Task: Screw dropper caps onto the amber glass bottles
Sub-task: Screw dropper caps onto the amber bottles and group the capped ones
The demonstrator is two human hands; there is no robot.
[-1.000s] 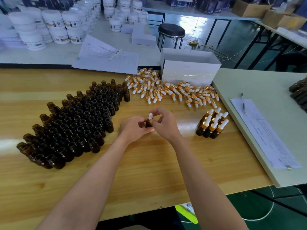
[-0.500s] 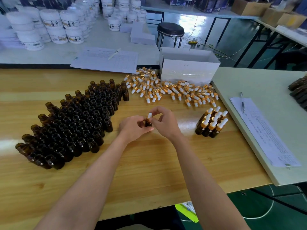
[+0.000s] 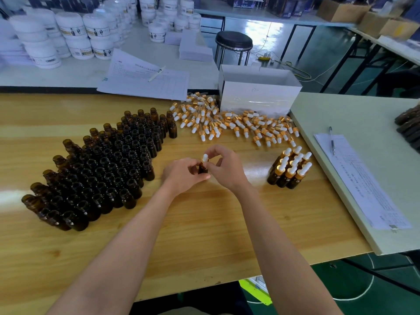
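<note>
My left hand (image 3: 184,176) grips a small amber bottle (image 3: 203,168) upright above the middle of the wooden table. My right hand (image 3: 227,167) pinches the gold-and-white dropper cap (image 3: 205,158) sitting on that bottle's neck. Left of my hands stands a dense block of several uncapped amber bottles (image 3: 102,164). A loose heap of dropper caps (image 3: 231,123) lies behind my hands. To the right stands a small group of several capped bottles (image 3: 288,170).
An open white box (image 3: 259,92) stands behind the cap heap. A pale side table (image 3: 354,114) at right carries a form (image 3: 361,183) and pen. White jars (image 3: 68,35) and papers (image 3: 145,78) fill the far table. A black stool (image 3: 234,42) stands beyond.
Both hands stay on the same bottle and cap; the right fingers have shifted slightly round the cap. The bottle stands in the same spot.
</note>
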